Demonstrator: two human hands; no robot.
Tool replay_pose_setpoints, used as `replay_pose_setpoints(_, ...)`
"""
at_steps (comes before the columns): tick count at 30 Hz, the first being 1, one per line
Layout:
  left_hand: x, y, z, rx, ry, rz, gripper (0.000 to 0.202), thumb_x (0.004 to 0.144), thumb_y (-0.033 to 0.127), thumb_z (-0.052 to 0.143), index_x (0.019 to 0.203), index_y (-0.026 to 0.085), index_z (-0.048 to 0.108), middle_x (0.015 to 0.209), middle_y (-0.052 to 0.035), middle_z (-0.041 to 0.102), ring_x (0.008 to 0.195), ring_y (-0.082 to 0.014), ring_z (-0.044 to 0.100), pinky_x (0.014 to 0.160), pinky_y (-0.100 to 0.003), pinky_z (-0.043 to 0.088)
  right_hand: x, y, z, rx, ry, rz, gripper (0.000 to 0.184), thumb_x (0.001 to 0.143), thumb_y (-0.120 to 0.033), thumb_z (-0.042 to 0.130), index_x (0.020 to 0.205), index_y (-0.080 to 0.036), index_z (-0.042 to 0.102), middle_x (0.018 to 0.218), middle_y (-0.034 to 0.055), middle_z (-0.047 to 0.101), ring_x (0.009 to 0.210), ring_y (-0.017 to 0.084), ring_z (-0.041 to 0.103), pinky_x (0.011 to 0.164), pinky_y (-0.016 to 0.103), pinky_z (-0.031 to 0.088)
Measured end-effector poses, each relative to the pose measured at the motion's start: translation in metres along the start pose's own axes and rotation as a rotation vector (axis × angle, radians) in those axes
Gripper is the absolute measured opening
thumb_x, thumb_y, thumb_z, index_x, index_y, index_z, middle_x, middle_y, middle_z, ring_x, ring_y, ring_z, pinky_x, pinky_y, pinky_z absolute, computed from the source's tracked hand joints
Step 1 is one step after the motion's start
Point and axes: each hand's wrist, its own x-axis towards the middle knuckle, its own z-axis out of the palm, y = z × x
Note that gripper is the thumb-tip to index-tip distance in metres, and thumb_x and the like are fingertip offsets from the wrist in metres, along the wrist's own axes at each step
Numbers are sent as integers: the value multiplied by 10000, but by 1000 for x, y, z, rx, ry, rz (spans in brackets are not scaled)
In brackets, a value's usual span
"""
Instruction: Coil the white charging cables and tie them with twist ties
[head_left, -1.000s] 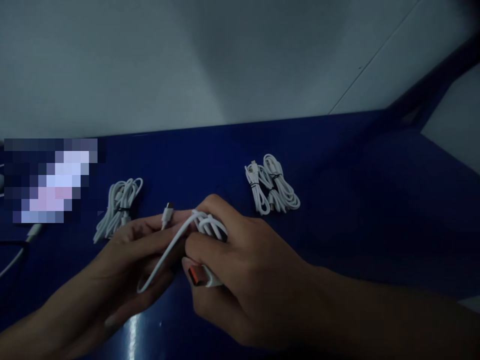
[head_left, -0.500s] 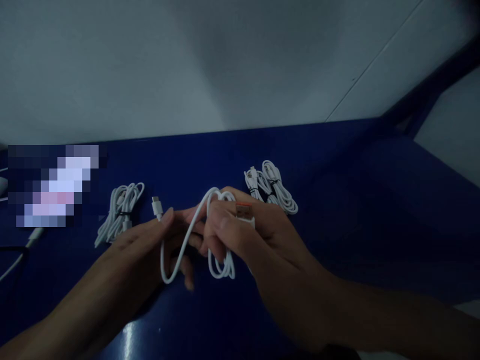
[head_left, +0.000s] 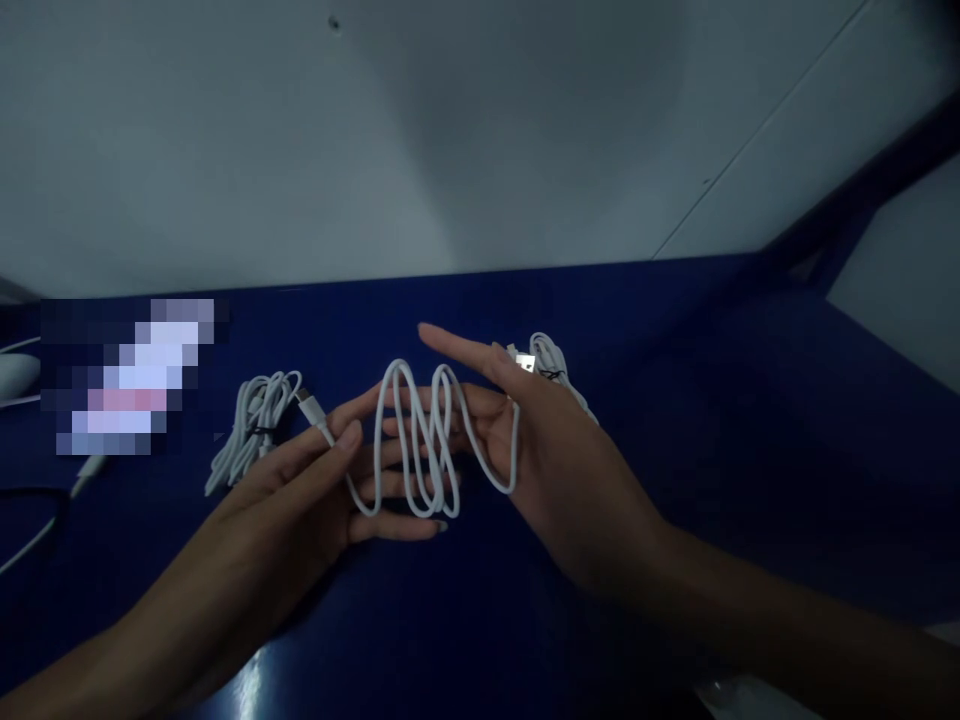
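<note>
A white USB cable (head_left: 420,440) hangs in several loose loops between my two hands above the blue table (head_left: 675,420). My left hand (head_left: 315,480) pinches the cable near its small plug (head_left: 306,403) between thumb and forefinger, the other fingers stretched out under the loops. My right hand (head_left: 540,440) has its fingers spread, with loops draped over them and the larger USB plug (head_left: 525,362) near the thumb side.
A tied bundle of white cable (head_left: 255,420) lies left of my left hand. Another tied bundle (head_left: 559,372) lies behind my right hand, partly hidden. At the far left are a blurred patch, a white object (head_left: 16,375) and loose cords (head_left: 45,510). A pale wall rises behind the table.
The coil that my right hand gripped has opened out into loose loops. My right fingers have spread and the hand moved right; the left hand still pinches the small plug end.
</note>
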Motion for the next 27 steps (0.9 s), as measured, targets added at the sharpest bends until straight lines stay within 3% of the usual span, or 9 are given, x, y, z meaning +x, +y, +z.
replay_pose_setpoints(5, -4, -1, -1, -44, 0, -1, 442, 1077, 471, 727, 1475, 287, 778, 1510, -140, 778, 1358, -418, 749, 976, -430, 748, 3, 2, 0, 85, 8, 68, 452, 1129, -522, 619, 1429, -204, 733, 1373, 142, 814, 1253, 297, 793, 1163, 506, 601)
replay_pose_setpoints(8, -5, 0, 0, -49, -2, 11, 433, 1099, 472, 693, 1495, 308, 760, 1581, -123, 733, 1430, -444, 697, 992, -477, 745, 3, 2, 1, 19, 57, 58, 397, 1119, -516, 627, 1285, -194, 791, 1343, 140, 818, 1231, 290, 796, 1126, 462, 626)
replay_pose_setpoints(13, -5, 1, -2, -75, -24, 24, 454, 1141, 489, 604, 1553, 328, 702, 1687, -110, 642, 1525, -460, 608, 1053, -526, 714, 3, 5, 0, -187, 221, 128, 414, 1156, -501, 540, 1273, -173, 764, 1289, 176, 805, 1107, 287, 813, 1009, 462, 670)
replay_pose_setpoints(16, -6, 1, -6, -117, -78, 44, 430, 1167, 421, 543, 1543, 286, 702, 1676, -142, 647, 1535, -469, 593, 1096, -562, 683, 4, 8, 0, -147, 214, 122, 425, 1161, -499, 511, 1281, -167, 746, 1265, 183, 808, 1082, 285, 813, 991, 466, 672)
replay_pose_setpoints(20, -7, 1, -12, -157, -89, 67, 388, 1165, 342, 507, 1431, 219, 760, 1571, -193, 723, 1496, -484, 628, 1092, -570, 683, 4, 8, 4, -28, 216, 107, 370, 1101, -494, 621, 1157, -164, 777, 1166, 158, 837, 1065, 278, 822, 963, 420, 674)
replay_pose_setpoints(27, -2, -8, -34, -284, -122, 63, 419, 1140, 163, 442, 1244, 280, 830, 1475, -90, 803, 1485, -331, 671, 1122, -439, 671, 3, 2, 3, 61, 173, 16, 307, 1058, -477, 704, 959, -199, 787, 1039, 112, 853, 1026, 273, 825, 936, 416, 677)
